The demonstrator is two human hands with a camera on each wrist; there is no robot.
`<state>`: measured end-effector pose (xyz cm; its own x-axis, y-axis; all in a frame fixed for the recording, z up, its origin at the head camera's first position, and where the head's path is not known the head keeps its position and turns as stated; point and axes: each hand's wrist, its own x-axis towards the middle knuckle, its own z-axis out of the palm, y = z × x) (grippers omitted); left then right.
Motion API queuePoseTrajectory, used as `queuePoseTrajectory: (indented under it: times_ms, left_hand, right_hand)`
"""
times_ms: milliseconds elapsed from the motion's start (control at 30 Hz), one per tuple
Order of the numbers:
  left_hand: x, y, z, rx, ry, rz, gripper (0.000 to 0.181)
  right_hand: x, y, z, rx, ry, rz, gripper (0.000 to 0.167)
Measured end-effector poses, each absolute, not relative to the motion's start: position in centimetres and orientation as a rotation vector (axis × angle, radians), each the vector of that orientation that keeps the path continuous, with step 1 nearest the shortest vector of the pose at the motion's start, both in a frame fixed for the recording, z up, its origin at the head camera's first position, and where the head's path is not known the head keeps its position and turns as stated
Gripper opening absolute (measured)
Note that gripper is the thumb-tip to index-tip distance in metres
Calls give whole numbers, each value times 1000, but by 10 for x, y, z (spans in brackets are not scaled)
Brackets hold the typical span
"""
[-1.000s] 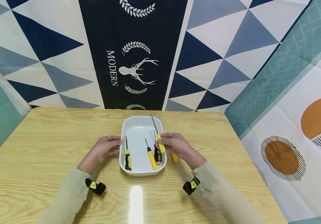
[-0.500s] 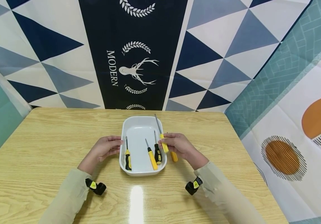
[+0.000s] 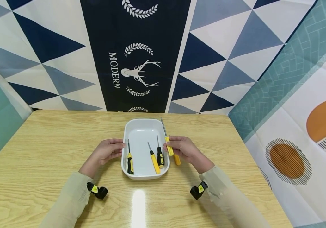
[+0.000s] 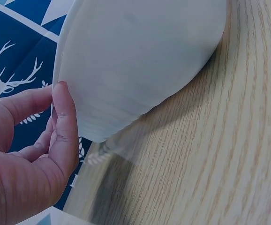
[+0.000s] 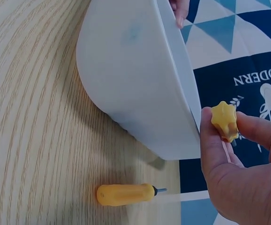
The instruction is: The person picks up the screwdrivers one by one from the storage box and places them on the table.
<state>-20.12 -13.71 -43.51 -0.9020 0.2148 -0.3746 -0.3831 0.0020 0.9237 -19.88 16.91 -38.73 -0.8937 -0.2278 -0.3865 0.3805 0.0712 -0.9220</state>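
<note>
The left hand (image 3: 107,149) pinches the rim of the white tray (image 3: 140,158) at its left side, thumb and fingers bent about the edge, while the right hand (image 3: 182,148), at the tray's right side, grips a yellow screwdriver (image 3: 169,148) by its handle between thumb and fingers. The held tool is up off the table (image 3: 66,133), its handle by the tray's right rim and its metal shaft pointing toward the tray's far right corner (whether the fingers touch that rim, I cannot tell). Inside the tray lie three more: a black-and-yellow screwdriver (image 3: 130,163) along the left wall, a yellow screwdriver with a black collar (image 3: 155,163) right of the tray's middle, and a black screwdriver with a yellow patch (image 3: 160,158) just beside it, near the right wall. A second loose yellow screwdriver (image 5: 126,194) rests on the table to the right of the tray, partly hidden by the right hand in the head view; the right wrist view shows its full handle and a short length of shaft. Beyond the tray's far end hangs a patterned cloth (image 3: 137,28) printed with a stag's head and leafy sprigs.
</note>
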Motion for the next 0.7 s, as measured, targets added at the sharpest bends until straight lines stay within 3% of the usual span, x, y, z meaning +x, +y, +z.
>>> queuePoseTrajectory:
  times_ms: [700]
  left_hand:
    - [-202,-138,-436,-161,1880,1951,51]
  right_hand:
    - [-199,187,-392,154,1918,-1917,51]
